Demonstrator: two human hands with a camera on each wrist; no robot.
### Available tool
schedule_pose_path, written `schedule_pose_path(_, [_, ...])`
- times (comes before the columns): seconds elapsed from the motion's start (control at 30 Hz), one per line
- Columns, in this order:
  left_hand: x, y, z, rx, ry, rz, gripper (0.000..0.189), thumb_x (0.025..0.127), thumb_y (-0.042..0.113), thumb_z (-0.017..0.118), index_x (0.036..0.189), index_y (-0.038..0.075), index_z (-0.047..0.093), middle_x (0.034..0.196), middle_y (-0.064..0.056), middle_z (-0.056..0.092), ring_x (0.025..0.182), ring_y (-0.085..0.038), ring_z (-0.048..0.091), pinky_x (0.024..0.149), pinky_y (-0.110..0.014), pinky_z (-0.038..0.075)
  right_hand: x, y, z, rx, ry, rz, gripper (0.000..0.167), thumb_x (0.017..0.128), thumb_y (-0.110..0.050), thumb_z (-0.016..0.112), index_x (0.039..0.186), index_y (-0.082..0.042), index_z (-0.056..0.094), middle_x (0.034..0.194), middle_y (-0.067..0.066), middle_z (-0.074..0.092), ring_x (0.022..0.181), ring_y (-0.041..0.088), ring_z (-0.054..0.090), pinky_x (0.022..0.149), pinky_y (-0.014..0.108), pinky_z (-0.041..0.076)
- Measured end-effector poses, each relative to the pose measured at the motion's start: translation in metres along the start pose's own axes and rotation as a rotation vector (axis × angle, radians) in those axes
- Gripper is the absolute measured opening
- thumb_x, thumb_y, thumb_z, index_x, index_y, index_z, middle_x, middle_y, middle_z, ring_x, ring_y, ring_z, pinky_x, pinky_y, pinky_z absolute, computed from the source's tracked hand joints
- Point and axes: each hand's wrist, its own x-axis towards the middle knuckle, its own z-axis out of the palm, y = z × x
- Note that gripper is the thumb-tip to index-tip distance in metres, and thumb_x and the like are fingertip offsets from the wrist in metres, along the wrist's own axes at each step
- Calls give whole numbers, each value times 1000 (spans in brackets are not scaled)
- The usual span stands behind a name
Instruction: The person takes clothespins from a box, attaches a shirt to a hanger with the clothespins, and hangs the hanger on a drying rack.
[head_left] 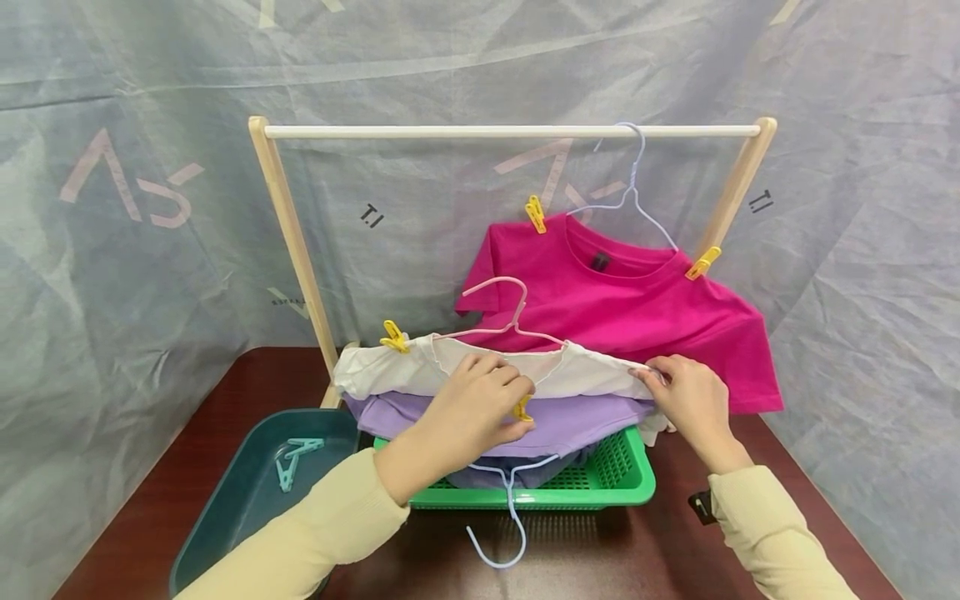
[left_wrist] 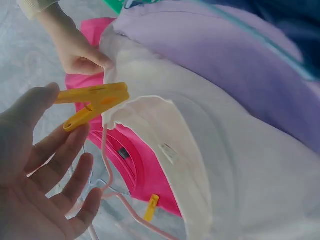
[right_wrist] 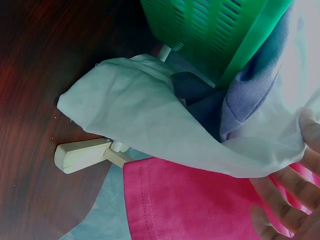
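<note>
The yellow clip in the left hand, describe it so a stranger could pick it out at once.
Find the wooden rack, then the white shirt in front of it. Near that shirt's neckline is the person's left hand, pinching the yellow clip. The other yellow clips sit on shirt shoulders; only this one is held.

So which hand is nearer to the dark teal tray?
Left. The left hand, pinching a yellow clothespin, is to the right of the dark teal tray; the right hand, pinching the white shirt, is farther right, past the green basket.
</note>
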Motion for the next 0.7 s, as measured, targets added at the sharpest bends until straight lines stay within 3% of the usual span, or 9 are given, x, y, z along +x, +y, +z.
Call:
schedule_pose_path(0.3, [33, 10, 10, 13, 8, 74, 26, 78, 41, 69, 92, 21, 61, 88, 10, 62, 95, -13, 51, 82, -27, 38, 0, 0, 0, 3, 4, -9, 15, 76, -27, 71, 82, -13, 71, 69, 5, 64, 58, 25, 57, 46, 39, 41])
schedule_pose_path(0.53, [59, 15, 17, 40, 128, 125, 20, 82, 34, 66, 92, 17, 61, 93, 6, 64, 96, -14, 53, 83, -30, 39, 1, 1, 2, -3, 25, -21, 15, 75, -26, 71, 81, -12, 70, 68, 6, 64, 57, 27, 57, 44, 39, 41])
schedule_pose_path(0.7, [76, 13, 22, 54, 197, 104, 11, 83, 27, 65, 88, 17, 63, 90, 5, 66, 94, -14, 54, 83, -31, 39, 1, 0, 2, 6, 33, -21, 14, 75, -24, 72, 81, -12, 71, 68, 6, 65, 56, 26, 57, 43, 38, 40])
